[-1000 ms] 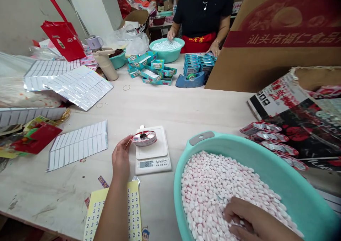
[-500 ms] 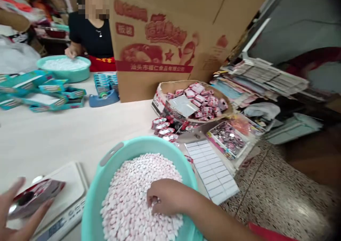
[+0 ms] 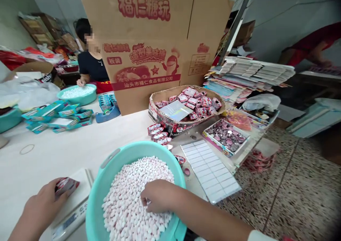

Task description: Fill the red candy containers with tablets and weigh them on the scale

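A small candy-packing workshop. At six o'clock a teal basin (image 3: pixel 106 170) brims with pink-white candies (image 3: pixel 133 198) beside a scale (image 3: pixel 71 212). At twelve o'clock stands a printed shipping carton (image 3: pixel 149 45); at one, a box of wrapped packets (image 3: pixel 194 102). At ten, a co-worker (image 3: pixel 90 63) sorts another basin among teal boxes (image 3: pixel 55 114).

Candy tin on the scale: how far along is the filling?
Done: filled red tins lined up beside the basin. In hand: left hand grips a red tin over the scale; right hand rests in the pink candies. Left: the basin holds plenty.
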Tool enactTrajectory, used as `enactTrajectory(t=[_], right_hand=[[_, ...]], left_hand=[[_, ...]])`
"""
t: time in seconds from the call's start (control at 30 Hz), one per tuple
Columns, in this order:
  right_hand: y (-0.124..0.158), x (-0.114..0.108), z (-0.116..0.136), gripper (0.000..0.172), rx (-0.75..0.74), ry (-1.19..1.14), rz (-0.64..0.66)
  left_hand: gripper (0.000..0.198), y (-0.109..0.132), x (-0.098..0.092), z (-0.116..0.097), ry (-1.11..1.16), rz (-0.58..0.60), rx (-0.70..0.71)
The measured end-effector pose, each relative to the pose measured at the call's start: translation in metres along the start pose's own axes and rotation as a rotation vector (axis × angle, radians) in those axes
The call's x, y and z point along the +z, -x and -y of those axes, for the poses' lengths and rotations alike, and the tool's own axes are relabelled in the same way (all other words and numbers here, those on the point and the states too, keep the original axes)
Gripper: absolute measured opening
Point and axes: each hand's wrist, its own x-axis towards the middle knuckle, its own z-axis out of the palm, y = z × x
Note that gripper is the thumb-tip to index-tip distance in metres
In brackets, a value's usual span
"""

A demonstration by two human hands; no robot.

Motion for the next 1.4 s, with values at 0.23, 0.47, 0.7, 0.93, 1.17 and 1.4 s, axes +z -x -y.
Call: enactTrajectory(t=[0.23, 0.47, 0.7, 0.93, 1.17, 1.4], right_hand=[[0.001, 0.004, -0.002, 0.03, -0.053, 0.036, -0.015], [0.007, 0.005, 0.0, 0.025, -0.087, 0.022, -0.08], [0.004, 0.007, -0.001, 0.02, -0.097, 0.025, -0.083], [0.007, 0.003, 0.001, 0.019, -0.079, 0.029, -0.044], [0.008, 0.003, 0.0, 0.017, -0.09, 0.013, -0.07], [0.011, 0.002, 0.001, 0.022, -0.181, -0.16, -0.326]], left_hand=[[0.049, 0.008, -0.008, -0.011, -0.148, -0.021, 0.043], [0.046, 0.015, -0.013, -0.019, -0.127, -0.046, 0.074], [0.041, 0.024, -0.015, -0.038, -0.114, -0.086, 0.017], [0.043, 0.025, -0.017, -0.04, -0.114, -0.067, 0.005], [0.046, 0.019, -0.016, -0.028, -0.111, -0.055, 0.073], [0.057, 0.018, -0.013, -0.025, -0.345, 0.082, 0.027]])
